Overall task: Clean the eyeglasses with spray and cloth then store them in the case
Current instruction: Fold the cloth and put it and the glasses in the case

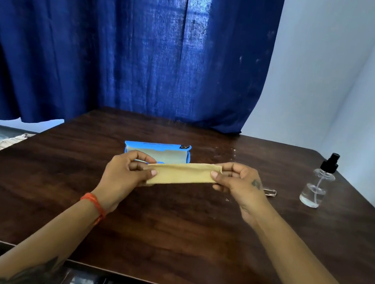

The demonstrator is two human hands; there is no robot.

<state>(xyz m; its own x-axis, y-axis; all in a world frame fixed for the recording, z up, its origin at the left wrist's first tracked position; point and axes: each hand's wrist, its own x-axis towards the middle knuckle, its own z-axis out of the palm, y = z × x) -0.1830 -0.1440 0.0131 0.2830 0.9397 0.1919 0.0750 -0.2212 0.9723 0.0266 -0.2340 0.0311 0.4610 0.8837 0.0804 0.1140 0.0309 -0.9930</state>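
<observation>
The soft, light cloth (182,173) is pinched at both ends between the left hand (126,168) and right hand (239,183), best held by its edges.

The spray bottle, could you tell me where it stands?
In the head view, the spray bottle stands upright at the table's far right, beyond the right hand.
</observation>
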